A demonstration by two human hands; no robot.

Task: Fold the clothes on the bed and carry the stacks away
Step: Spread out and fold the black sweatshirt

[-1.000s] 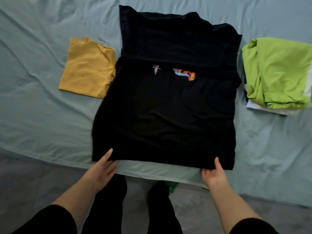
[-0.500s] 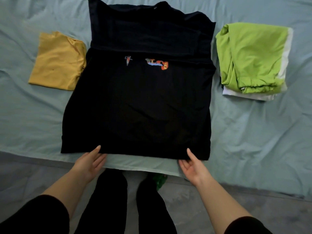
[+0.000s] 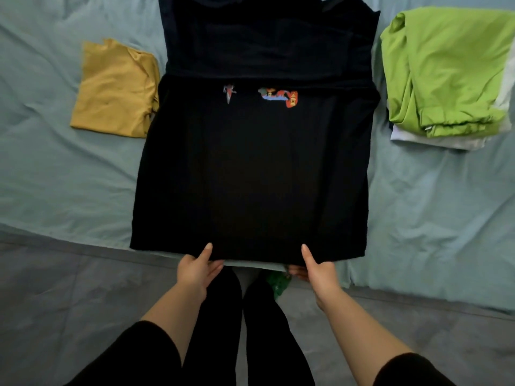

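Squarely at the near edge of the bed (image 3: 55,176), a person's two hands take hold of the bottom hem of a black T-shirt (image 3: 250,176) that lies flat on the pale blue-green sheet. The left hand (image 3: 199,270) has its thumb laid on top of the fabric and its fingers tucked beneath the hem, pinching the cloth. The right hand (image 3: 319,270) grips the same way further along, thumb on top, fingers curled under. Both hands sit near the middle of the hem, leaving its two corners free. The shirt's upper part is folded across itself in a band, below which part of a coloured print (image 3: 278,96) shows in red, blue and yellow. Left of the shirt, up against its edge, lies a folded yellow garment (image 3: 117,90). To the right, just beside it, a folded lime-green garment (image 3: 446,71) tops a small stack, with a white piece (image 3: 434,139) showing underneath. The hem slightly overhangs the bed's edge, above the grey floor (image 3: 69,302) where the person stands in black trousers (image 3: 217,330). Something green (image 3: 280,282) by the feet is too hidden to identify.
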